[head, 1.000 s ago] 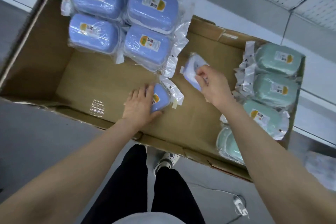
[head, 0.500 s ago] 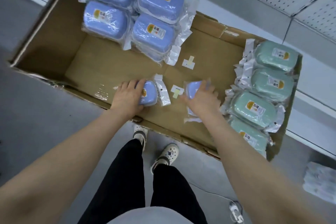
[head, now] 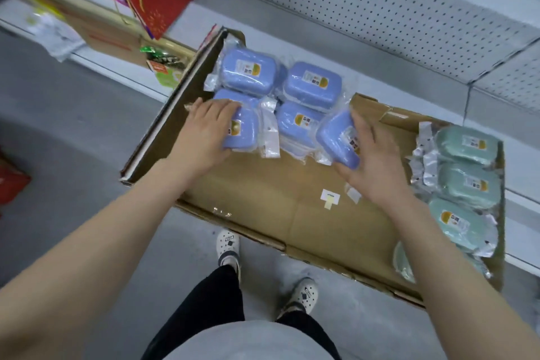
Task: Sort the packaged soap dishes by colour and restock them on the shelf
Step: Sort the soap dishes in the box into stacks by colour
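Carrying the stock, the cardboard box (head: 292, 199) has blue soap dishes (head: 309, 85) stacked at its far-left corner and green soap dishes (head: 467, 184) along its right edge. My left hand (head: 204, 126) clasps one blue pack (head: 242, 131) and my right hand (head: 371, 161) clasps a tilted pack (head: 336, 137), both against that stack. Risk: the slick wrapping may let the tilted pack slide off.

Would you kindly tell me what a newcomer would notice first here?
Two hands in a cardboard box: the left hand grips a flat blue packet and the right hand a tilted blue packet, both at the blue stack at the far left. Green packets line the right side.
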Motion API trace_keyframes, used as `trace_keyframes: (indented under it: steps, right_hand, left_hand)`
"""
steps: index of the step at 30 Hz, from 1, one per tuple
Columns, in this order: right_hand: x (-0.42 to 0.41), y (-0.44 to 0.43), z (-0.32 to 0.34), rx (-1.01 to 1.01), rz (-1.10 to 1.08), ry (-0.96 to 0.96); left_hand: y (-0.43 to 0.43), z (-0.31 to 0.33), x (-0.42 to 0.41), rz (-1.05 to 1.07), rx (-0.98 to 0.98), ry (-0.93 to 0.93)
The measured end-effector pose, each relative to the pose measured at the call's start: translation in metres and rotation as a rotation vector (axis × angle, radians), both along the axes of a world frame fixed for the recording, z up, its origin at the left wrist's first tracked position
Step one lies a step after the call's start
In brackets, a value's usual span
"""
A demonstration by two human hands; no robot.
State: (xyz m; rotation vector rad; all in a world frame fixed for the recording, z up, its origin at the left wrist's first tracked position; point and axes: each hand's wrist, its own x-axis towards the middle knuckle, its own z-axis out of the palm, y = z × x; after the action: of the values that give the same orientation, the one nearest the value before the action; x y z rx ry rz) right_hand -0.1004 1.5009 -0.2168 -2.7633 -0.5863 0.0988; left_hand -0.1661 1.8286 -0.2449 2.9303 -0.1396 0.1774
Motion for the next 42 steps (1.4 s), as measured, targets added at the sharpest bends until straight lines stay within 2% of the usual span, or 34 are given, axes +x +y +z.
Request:
trace_keyframes:
  steps: [6, 13, 16, 22, 27, 30, 33, 42]
  right_hand:
    - [0.062, 0.077, 0.032, -0.062, 0.09, -0.138]
    - [0.124, 0.1, 0.016, -0.229, 0.143, 0.083]
    - [0.129, 0.101, 0.009, -0.263, 0.157, 0.091]
    - [0.128, 0.102, 0.017, -0.217, 0.152, -0.039]
    - [0.101, 0.097, 0.033, -0.109, 0.082, -0.026]
    - [0.063, 0.091, 0.02, -0.112, 0.127, -0.005]
    - [0.045, 0.086, -0.004, -0.15, 0.195, -0.005]
    - [0.05, 0.101, -0.042, -0.181, 0.187, -0.138]
  left_hand:
    - [0.04, 0.042, 0.094, -0.153, 0.048, -0.063]
    - [0.057, 0.021, 0.153, -0.238, 0.111, 0.134]
    - [0.06, 0.01, 0.154, -0.245, 0.123, 0.14]
    - [0.06, 0.025, 0.162, -0.284, 0.077, 0.005]
    - [0.053, 0.043, 0.156, -0.307, 0.043, 0.122]
    - [0.056, 0.028, 0.117, -0.329, 0.011, 0.145]
    - [0.056, 0.005, 0.085, -0.368, 0.059, 0.171]
    - [0.039, -0.03, 0.084, -0.334, 0.149, 0.062]
